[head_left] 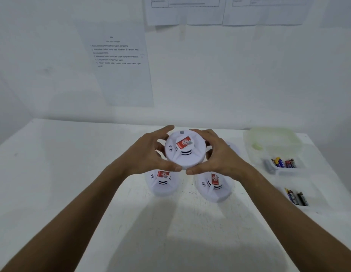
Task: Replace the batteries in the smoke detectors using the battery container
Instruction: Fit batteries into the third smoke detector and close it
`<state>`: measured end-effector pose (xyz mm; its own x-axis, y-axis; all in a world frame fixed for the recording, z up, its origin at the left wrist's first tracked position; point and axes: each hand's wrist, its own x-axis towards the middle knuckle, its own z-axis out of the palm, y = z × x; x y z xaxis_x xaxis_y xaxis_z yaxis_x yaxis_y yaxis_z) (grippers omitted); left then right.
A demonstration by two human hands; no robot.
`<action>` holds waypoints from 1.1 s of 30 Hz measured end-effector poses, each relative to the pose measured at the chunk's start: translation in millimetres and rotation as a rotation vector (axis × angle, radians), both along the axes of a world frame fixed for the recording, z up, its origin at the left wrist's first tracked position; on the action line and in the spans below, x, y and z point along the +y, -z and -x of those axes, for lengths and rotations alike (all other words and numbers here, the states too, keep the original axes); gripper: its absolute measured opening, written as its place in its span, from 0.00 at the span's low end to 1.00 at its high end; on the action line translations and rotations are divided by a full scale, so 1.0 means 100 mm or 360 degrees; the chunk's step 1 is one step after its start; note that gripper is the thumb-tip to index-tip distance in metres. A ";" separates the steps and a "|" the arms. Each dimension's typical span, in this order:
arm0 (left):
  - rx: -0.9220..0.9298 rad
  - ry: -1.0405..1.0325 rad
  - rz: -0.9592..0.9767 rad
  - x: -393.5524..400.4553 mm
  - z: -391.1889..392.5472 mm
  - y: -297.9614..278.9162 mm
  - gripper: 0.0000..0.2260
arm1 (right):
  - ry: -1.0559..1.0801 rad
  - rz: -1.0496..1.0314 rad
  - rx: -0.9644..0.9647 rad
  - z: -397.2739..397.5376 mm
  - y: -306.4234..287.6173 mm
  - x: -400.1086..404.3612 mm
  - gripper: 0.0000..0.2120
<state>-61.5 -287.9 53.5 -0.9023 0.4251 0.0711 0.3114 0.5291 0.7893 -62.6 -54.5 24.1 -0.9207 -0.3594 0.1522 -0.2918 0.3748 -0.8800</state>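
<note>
A round white smoke detector [185, 151] with a red label is held above the table between both hands. My left hand [151, 154] grips its left rim and my right hand [219, 156] grips its right rim. Below it, two more white smoke detectors rest on the table, one at the left [162, 183] and one at the right [213, 186]. A clear compartment tray [276, 169] at the right holds several batteries [283, 162]. Nearer me, a second clear tray holds more batteries [297, 197].
A translucent plastic container lid [272, 140] lies at the back right of the white table [72, 183]. Another white round object [232, 147] peeks out behind my right hand. Paper sheets [117, 63] hang on the white wall behind.
</note>
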 end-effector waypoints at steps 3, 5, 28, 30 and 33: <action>0.0070 0.0004 0.0012 -0.04 0.03 -0.05 0.38 | 0.0012 -0.0008 0.0015 0.07 -0.03 -0.05 0.44; 0.0100 0.0012 -0.0024 -0.07 0.05 -0.08 0.32 | 0.0023 0.0002 0.0024 0.11 -0.05 -0.09 0.44; 0.0023 -0.0083 -0.0105 -0.21 0.22 0.14 0.31 | 0.0034 -0.0035 -0.0070 0.28 0.12 -0.22 0.42; 0.0025 -0.0081 -0.0097 -0.20 0.24 0.16 0.31 | 0.0043 -0.0046 -0.0070 0.29 0.12 -0.23 0.41; 0.0021 -0.0091 -0.0077 -0.20 0.27 0.17 0.32 | 0.0051 -0.0045 -0.0067 0.31 0.12 -0.23 0.40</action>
